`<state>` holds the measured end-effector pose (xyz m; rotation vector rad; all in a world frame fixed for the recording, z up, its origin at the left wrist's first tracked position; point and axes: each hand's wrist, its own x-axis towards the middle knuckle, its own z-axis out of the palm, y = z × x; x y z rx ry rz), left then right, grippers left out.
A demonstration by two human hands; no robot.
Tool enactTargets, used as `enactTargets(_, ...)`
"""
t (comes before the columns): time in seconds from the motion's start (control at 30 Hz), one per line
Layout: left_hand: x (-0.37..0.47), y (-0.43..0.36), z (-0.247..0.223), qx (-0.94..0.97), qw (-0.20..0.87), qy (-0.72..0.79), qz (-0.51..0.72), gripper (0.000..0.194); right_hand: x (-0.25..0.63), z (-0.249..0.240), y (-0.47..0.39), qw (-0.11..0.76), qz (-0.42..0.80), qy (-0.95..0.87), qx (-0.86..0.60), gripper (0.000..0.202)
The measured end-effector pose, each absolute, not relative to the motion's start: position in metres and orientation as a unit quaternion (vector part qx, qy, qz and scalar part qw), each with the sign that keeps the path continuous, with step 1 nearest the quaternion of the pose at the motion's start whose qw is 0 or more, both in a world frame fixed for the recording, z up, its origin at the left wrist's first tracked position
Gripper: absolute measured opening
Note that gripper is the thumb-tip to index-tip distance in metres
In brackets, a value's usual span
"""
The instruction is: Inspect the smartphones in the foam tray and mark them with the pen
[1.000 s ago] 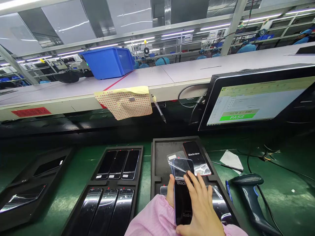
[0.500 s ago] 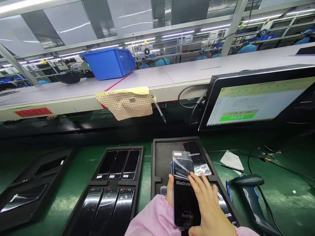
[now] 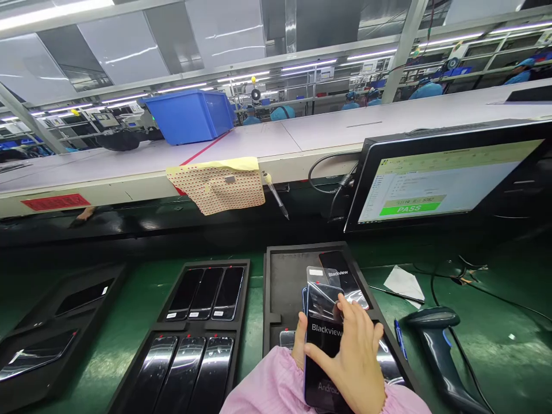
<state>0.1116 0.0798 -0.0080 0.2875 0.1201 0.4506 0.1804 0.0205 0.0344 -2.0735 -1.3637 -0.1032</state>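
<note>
A smartphone [image 3: 321, 342] showing "Blackview" and "Android" is in my left hand [image 3: 299, 339]. That thumb lies along the left edge, and the other fingers are hidden beneath. A clear film [image 3: 317, 279] with a white label and a red tab reaches past the phone's top. My right hand [image 3: 356, 356] rests over the screen, its thumb spread toward the left edge and its fingertips at the upper right on the film. A blue edge shows behind the phone. Below is a black tray [image 3: 287, 267], where another lit Blackview phone [image 3: 340, 276] lies.
Left of my hands is a tray [image 3: 187, 326] of several dark phones, with another tray [image 3: 56, 368] farther left. A barcode scanner [image 3: 435, 345], a blue pen [image 3: 400, 339] and white paper [image 3: 403, 283] lie right. A monitor [image 3: 431, 184] shows "PASS". A blue bin [image 3: 190, 118] stands on the shelf.
My right hand has shifted on the phone: its thumb has moved up from the lower screen to the left edge, and its fingers have curled more. The view has moved slightly.
</note>
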Motion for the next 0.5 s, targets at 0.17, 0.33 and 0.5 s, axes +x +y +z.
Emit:
enactTargets(0.17,0.11,0.082,-0.002,0.151,0.963,0.066,0.212,0.073,0.18,0.034,0.029,0.353,-0.03,-0.494,-0.794,0.083)
enactTargets(0.33,0.111,0.08,-0.001,0.164,0.96,0.061,0.218,0.072,0.183,0.036,0.032,0.395,-0.052,-0.478,-0.782,0.067)
enactTargets(0.5,0.114,0.079,0.0,0.185,0.959,0.029,0.213,0.076,0.195,0.042,0.031,0.609,0.025,-0.426,-0.668,0.058)
